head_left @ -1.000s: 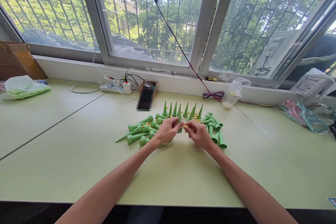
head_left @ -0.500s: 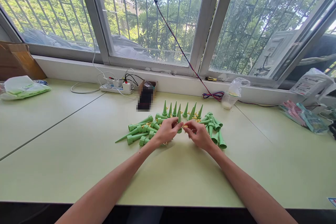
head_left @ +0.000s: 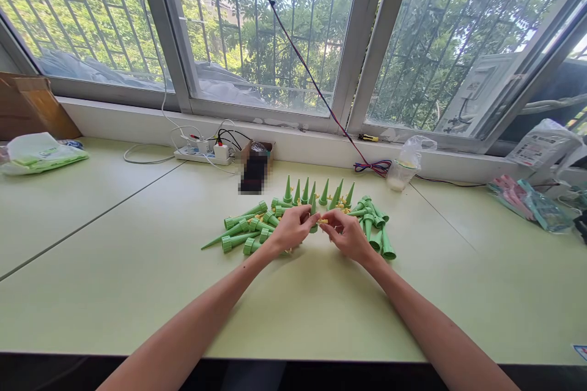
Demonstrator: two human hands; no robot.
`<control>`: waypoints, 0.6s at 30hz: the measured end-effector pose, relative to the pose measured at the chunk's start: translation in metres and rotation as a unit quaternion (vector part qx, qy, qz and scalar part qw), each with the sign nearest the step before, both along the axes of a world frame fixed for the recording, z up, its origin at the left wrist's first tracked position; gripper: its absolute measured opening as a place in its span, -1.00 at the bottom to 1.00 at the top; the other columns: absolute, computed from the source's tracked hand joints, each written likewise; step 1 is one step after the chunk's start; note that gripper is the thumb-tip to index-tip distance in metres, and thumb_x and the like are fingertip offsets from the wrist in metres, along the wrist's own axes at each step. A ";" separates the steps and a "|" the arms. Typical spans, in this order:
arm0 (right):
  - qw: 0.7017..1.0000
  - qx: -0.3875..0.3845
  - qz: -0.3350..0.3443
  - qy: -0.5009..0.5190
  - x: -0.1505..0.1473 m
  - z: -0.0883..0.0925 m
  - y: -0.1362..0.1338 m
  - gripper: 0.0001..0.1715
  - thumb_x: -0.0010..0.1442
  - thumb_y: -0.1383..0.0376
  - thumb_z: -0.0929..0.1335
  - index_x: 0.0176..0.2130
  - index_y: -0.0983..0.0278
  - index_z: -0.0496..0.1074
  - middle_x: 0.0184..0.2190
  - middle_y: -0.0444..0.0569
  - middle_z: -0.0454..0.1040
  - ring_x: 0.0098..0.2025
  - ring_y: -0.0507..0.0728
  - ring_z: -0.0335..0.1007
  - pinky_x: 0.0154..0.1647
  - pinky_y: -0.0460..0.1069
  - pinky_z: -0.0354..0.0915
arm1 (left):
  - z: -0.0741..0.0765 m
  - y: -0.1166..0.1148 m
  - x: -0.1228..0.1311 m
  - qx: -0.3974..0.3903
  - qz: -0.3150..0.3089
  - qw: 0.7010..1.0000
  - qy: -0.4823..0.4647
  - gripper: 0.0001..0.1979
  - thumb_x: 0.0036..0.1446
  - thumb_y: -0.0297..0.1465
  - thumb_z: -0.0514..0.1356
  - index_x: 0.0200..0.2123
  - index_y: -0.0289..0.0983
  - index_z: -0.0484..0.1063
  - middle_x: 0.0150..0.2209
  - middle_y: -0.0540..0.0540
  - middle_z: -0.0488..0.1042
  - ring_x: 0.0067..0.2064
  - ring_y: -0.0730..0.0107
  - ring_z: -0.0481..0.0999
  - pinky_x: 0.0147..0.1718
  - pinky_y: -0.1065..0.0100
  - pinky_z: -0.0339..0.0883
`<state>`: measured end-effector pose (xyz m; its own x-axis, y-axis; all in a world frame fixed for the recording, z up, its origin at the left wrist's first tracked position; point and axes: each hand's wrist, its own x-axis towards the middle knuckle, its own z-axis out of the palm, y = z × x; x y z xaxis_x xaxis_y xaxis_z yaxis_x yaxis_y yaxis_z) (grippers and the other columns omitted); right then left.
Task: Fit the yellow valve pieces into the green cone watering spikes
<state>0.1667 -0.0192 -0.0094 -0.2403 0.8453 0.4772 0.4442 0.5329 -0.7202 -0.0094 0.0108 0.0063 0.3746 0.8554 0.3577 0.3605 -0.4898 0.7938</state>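
Note:
My left hand [head_left: 296,226] is closed around a green plastic watering spike [head_left: 313,203], which points upward between the fingers. Pinched in my right hand [head_left: 346,234] is a small yellow valve [head_left: 323,221], held against the side of that spike; the fingers partly hide where they meet. Behind my hands several green spikes [head_left: 324,192] stand upright in a row, with bits of yellow at their bases. More spikes with ribbed caps [head_left: 236,241] lie on their sides to the left. At the right rests a heap of green cone pieces [head_left: 377,238], some with open ends facing me.
The pale green table [head_left: 137,269] runs up to a window sill. Along its back are a power strip [head_left: 204,156] with cables, a small box [head_left: 270,151], bundled wire [head_left: 373,167] and a plastic-bagged cup [head_left: 403,172]. Packets [head_left: 527,201] lie right, a white-green bag [head_left: 43,154] left.
Both hands stay in nearly the same place. The right fingers have shifted very slightly around the yellow valve, and more of it shows.

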 end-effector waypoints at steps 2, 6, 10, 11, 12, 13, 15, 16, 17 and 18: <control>1.000 -0.001 0.001 -0.003 0.000 0.001 0.000 -0.80 0.26 0.18 0.31 -0.25 0.28 0.41 -0.52 -0.12 0.40 -0.56 0.01 0.27 -0.52 -0.09 0.26 | 0.000 0.000 0.000 0.000 -0.002 1.000 -0.001 -0.61 0.15 -0.21 0.09 -0.59 -0.23 0.01 -0.60 0.10 0.00 -0.53 0.50 0.00 -0.55 0.39 -0.09; 1.000 -0.003 -0.004 -0.009 0.000 0.001 0.000 -0.75 0.28 0.16 0.28 -0.30 0.28 0.42 -0.54 -0.12 0.41 -0.59 0.00 0.24 -0.54 -0.10 0.23 | 0.000 0.000 0.000 -0.003 0.000 1.000 0.004 -0.61 0.15 -0.22 0.09 -0.59 -0.23 0.01 -0.61 0.09 0.02 -0.53 0.49 0.01 -0.54 0.39 -0.07; 1.000 -0.002 -0.009 -0.010 0.000 0.001 0.000 -0.75 0.28 0.15 0.29 -0.25 0.28 0.43 -0.55 -0.13 0.39 -0.58 0.01 0.24 -0.54 -0.10 0.22 | -0.001 0.000 0.000 -0.001 0.002 1.000 0.006 -0.62 0.15 -0.22 0.09 -0.58 -0.23 0.00 -0.60 0.09 0.01 -0.53 0.49 0.01 -0.54 0.39 -0.08; 1.000 0.000 -0.009 -0.010 0.000 0.001 0.000 -0.76 0.27 0.15 0.30 -0.22 0.28 0.43 -0.55 -0.13 0.38 -0.57 0.01 0.25 -0.53 -0.10 0.23 | -0.001 0.000 0.000 0.000 0.002 1.000 0.006 -0.62 0.15 -0.22 0.09 -0.59 -0.23 0.00 -0.60 0.09 0.01 -0.53 0.49 0.01 -0.54 0.39 -0.08; 1.000 0.002 -0.009 -0.011 0.000 0.001 0.000 -0.76 0.26 0.16 0.31 -0.20 0.28 0.43 -0.54 -0.14 0.37 -0.56 0.02 0.25 -0.53 -0.10 0.23 | -0.001 0.000 0.000 0.001 0.003 1.000 0.007 -0.61 0.15 -0.22 0.09 -0.59 -0.23 0.00 -0.60 0.09 0.01 -0.53 0.49 0.01 -0.54 0.39 -0.09; 1.000 0.004 -0.007 -0.013 0.000 0.001 0.000 -0.76 0.25 0.16 0.32 -0.19 0.27 0.43 -0.54 -0.14 0.37 -0.55 0.02 0.26 -0.52 -0.10 0.24 | -0.001 0.000 0.000 0.001 0.003 1.000 0.007 -0.61 0.15 -0.22 0.09 -0.59 -0.23 0.00 -0.60 0.09 0.01 -0.53 0.49 0.01 -0.55 0.39 -0.09; 1.000 0.007 -0.004 -0.017 0.000 0.001 0.000 -0.77 0.26 0.17 0.31 -0.20 0.27 0.43 -0.53 -0.13 0.37 -0.54 0.02 0.26 -0.51 -0.10 0.24 | 0.000 0.000 0.000 0.002 0.003 1.000 0.006 -0.60 0.15 -0.21 0.09 -0.59 -0.23 -0.01 -0.60 0.09 0.01 -0.53 0.49 0.01 -0.55 0.39 -0.09; 1.000 0.008 -0.002 -0.018 0.000 0.001 0.000 -0.77 0.26 0.17 0.31 -0.21 0.27 0.43 -0.53 -0.13 0.38 -0.54 0.02 0.26 -0.51 -0.10 0.24 | 0.000 0.000 0.001 0.002 0.003 1.000 0.006 -0.60 0.15 -0.20 0.09 -0.59 -0.23 -0.02 -0.60 0.09 0.01 -0.53 0.49 0.01 -0.55 0.39 -0.09; 1.000 0.008 -0.001 -0.019 0.000 0.001 0.000 -0.77 0.27 0.17 0.30 -0.21 0.28 0.43 -0.52 -0.12 0.39 -0.54 0.02 0.26 -0.50 -0.10 0.24 | 0.000 -0.001 0.001 0.002 0.004 1.000 0.006 -0.59 0.15 -0.20 0.09 -0.59 -0.23 -0.02 -0.60 0.09 0.01 -0.53 0.49 0.01 -0.55 0.39 -0.08; 1.000 0.009 -0.001 -0.019 0.000 0.001 0.000 -0.77 0.28 0.17 0.29 -0.23 0.28 0.43 -0.51 -0.11 0.40 -0.54 0.01 0.26 -0.50 -0.10 0.24 | 0.001 -0.001 0.001 0.002 0.004 1.000 0.007 -0.59 0.15 -0.20 0.09 -0.59 -0.23 -0.02 -0.60 0.09 0.01 -0.53 0.49 0.01 -0.55 0.39 -0.08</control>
